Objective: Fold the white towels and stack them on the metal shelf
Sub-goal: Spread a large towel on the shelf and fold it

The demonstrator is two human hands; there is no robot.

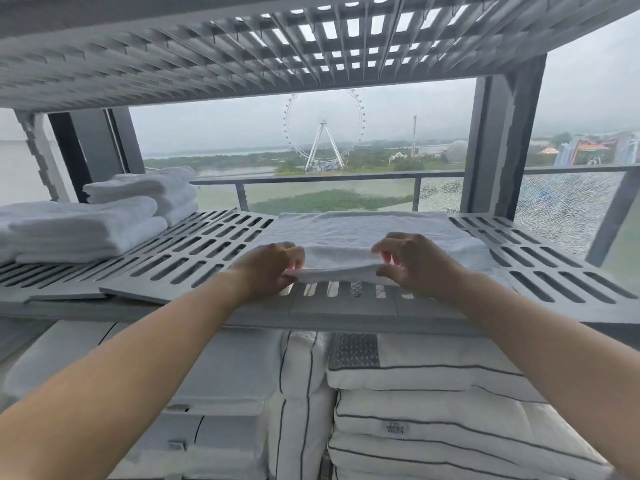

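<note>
A white towel (360,233) lies spread flat on the slotted grey metal shelf (194,258), in the middle. Its near edge is lifted off the shelf. My left hand (273,268) pinches that edge at its left end. At the right end my right hand (412,261) pinches the same edge between thumb and curled fingers. Two stacks of folded white towels sit at the shelf's left: a near stack (83,230) and a taller far stack (156,192).
Another slotted shelf (242,46) runs close overhead. Below, white pillows with dark piping (433,410) and folded bedding (214,393) fill the lower level. Shelf posts (498,143) stand at the back right and left. A window and balcony railing lie behind.
</note>
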